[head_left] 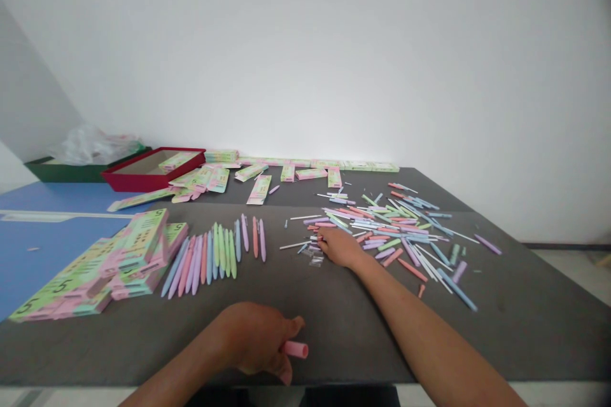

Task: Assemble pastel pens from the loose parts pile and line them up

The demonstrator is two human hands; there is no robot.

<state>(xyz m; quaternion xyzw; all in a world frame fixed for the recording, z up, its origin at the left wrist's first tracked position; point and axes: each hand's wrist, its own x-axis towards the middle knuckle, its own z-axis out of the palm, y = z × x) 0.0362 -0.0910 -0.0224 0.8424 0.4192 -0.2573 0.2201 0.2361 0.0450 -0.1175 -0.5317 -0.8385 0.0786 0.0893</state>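
My left hand [260, 340] is closed around a pink pen barrel [296, 349], whose hollow end sticks out between thumb and fingers above the near table edge. Reaching forward, my right hand [338, 247] has its fingertips pinched together at the left side of a heap of pen parts [382, 226]. What those fingertips hold, if anything, is too small to make out. Small clear plastic pieces [315, 259] lie just beside them. To the left, a row of assembled pens [210, 257] in blue, pink, purple and green lies side by side.
Stacked printed boxes [95, 273] stand at the left. Behind them are a red tray [138, 168] and a green tray [67, 172] with a plastic bag [93, 145]. More boxes [310, 173] lie along the back by the wall. Loose barrels [458, 289] lie at the right.
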